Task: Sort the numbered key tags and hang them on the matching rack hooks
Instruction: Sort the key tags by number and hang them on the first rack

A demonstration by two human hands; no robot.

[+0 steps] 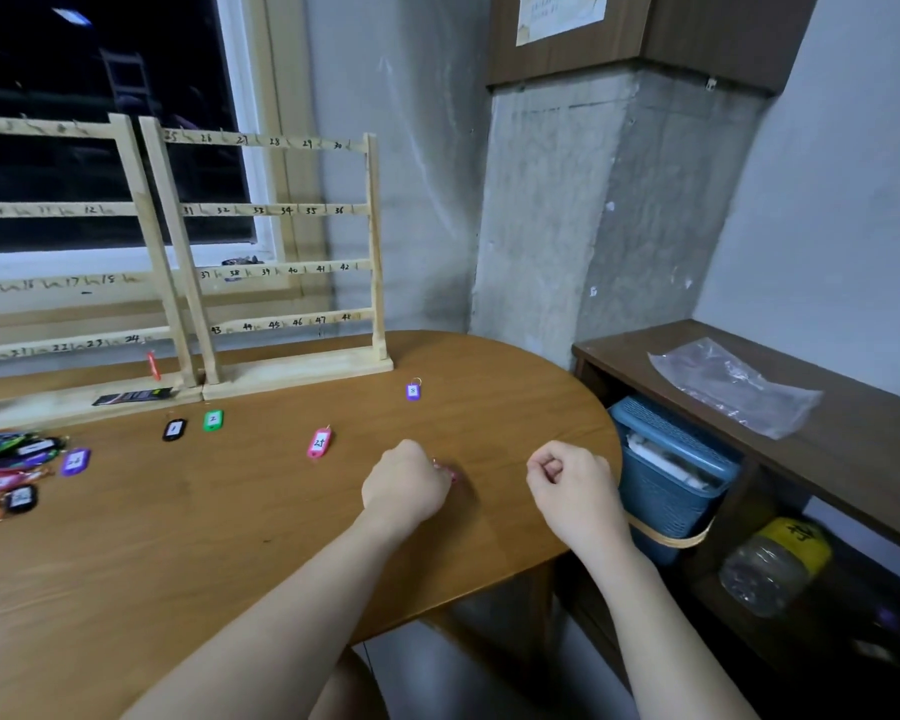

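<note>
At the far left edge of the worktop [230, 522] lies a loose heap of key tags [11, 465], too jumbled and blurred to count, with a purple tag [75, 461] at its right fringe. Behind it stand two wooden racks: the left rack [74, 283], cut off by the frame edge, and the right rack [281, 252], whose four rails carry hooks numbered 25 to 48. One red tag [152, 365] hangs from the left rack's bottom rail near hook 24. A dark flat strip [132, 397] lies on that rack's base.

Further right, four single tags lie apart on the wood: a black tag [174, 429] and a green tag [213, 420] just beside each other, a pink tag [319, 443] marked 25, and a small violet tag [413, 390] marked 8 near the right rack's foot.

Next comes the left hand [405, 485], curled knuckles-up on the worktop, its fingertips pinching a reddish tag [450, 472] that is mostly hidden and blurred; its number cannot be read. The right hand [572, 483] hovers near the worktop's rounded end, fingers curled into a loose fist that holds nothing visible.

Beyond the worktop's edge a dark shelf [853, 423] carries one clear plastic bag [733, 387]; beneath it sit one blue basket [671, 470] and one yellow-lidded jar [772, 563].
</note>
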